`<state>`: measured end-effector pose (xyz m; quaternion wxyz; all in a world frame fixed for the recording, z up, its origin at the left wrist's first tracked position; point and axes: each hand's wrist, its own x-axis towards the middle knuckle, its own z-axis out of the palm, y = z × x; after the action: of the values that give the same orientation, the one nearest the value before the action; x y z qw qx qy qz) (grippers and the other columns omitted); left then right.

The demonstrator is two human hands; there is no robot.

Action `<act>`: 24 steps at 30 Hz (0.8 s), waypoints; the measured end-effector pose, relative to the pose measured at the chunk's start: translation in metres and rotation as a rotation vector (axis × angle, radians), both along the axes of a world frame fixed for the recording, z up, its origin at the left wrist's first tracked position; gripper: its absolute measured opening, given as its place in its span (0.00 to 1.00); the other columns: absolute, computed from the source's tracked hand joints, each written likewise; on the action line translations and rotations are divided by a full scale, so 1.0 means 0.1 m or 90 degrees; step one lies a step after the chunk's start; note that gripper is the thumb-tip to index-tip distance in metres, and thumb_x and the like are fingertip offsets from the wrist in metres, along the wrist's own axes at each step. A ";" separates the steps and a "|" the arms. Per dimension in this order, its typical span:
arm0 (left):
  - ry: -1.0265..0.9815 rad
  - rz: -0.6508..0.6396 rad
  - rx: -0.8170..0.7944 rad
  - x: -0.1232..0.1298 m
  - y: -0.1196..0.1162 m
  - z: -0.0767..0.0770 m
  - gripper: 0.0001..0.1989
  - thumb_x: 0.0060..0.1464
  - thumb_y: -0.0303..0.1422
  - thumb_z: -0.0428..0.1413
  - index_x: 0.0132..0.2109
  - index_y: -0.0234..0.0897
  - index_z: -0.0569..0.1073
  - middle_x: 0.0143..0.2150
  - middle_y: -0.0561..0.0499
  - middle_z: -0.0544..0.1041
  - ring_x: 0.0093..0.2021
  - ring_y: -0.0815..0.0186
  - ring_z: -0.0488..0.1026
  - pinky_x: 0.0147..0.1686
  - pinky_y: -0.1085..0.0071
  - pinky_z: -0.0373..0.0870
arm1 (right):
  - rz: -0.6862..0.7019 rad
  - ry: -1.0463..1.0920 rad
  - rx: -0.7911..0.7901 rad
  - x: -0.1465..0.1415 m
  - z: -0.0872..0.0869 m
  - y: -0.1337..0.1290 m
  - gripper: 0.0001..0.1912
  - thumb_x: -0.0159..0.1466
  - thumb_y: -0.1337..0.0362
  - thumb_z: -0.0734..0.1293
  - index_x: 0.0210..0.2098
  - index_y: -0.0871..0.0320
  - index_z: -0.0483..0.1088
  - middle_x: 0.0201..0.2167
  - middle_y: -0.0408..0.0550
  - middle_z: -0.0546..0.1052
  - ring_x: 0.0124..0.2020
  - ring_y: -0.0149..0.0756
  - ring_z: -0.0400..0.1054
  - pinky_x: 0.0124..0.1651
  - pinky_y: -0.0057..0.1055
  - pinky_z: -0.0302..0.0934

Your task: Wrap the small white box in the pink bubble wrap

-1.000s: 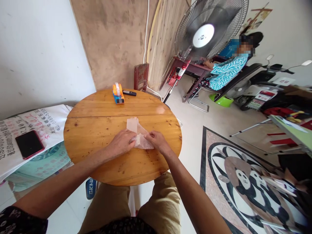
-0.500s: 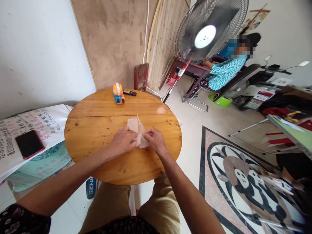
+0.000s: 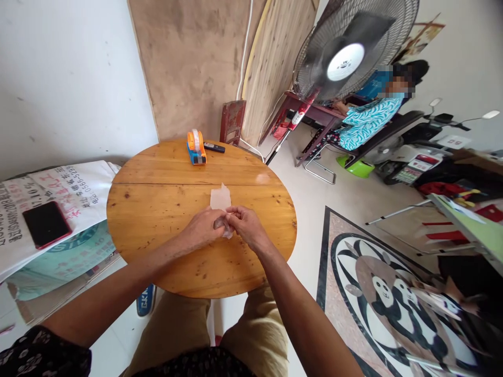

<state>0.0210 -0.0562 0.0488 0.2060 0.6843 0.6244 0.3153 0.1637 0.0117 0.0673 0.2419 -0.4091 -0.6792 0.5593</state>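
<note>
Change: the film is more bunched now. Its right-hand spread has pulled in from about a second ago, and your right hand has closed in on your left hand. The two sit nearly fingertip to fingertip, just below the centre of the frame.

Grip: left fingers curled narrow on the gathered film; right thumb and fingers pinched on it from the other side. Can't tell if anything is inside the bunch, your fingers hide it.

Film: centre of frame, on the table. Pale flap lies flat above your hands, a small end pokes out below them.

Meaning, my read: the film is being gathered, not spread. The flap is still outside the bunch, so gathering looks partial. Thin stuff, could crease or tear if pulled unevenly.

Tape dispenser upper left of centre, black remote just beside it, both untouched.
</note>
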 end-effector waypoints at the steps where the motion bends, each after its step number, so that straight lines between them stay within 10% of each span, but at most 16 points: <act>1: -0.023 0.010 0.007 0.01 0.00 -0.02 0.14 0.51 0.28 0.53 0.45 0.39 0.76 0.39 0.51 0.79 0.40 0.61 0.72 0.40 0.68 0.66 | 0.017 -0.006 0.009 0.01 0.02 -0.01 0.09 0.54 0.64 0.62 0.35 0.59 0.69 0.22 0.39 0.72 0.20 0.27 0.62 0.23 0.23 0.57; 16: -0.264 0.162 -0.027 0.07 -0.03 -0.10 0.15 0.49 0.36 0.59 0.43 0.36 0.68 0.26 0.58 0.64 0.26 0.68 0.64 0.28 0.71 0.61 | 0.135 -0.209 0.232 0.08 0.13 -0.09 0.31 0.57 0.77 0.56 0.60 0.62 0.62 0.37 0.50 0.79 0.33 0.33 0.70 0.40 0.30 0.64; 24: -0.206 0.133 -0.015 0.06 -0.01 -0.16 0.10 0.49 0.34 0.58 0.39 0.37 0.69 0.30 0.56 0.66 0.27 0.69 0.64 0.29 0.72 0.61 | 0.147 -0.076 0.095 0.06 0.07 -0.01 0.32 0.55 0.76 0.57 0.60 0.60 0.59 0.37 0.45 0.75 0.25 0.27 0.66 0.32 0.28 0.64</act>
<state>0.0272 -0.0569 0.0325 0.2777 0.5540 0.6545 0.4332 0.1698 0.0109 0.0747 0.1645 -0.3418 -0.7745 0.5062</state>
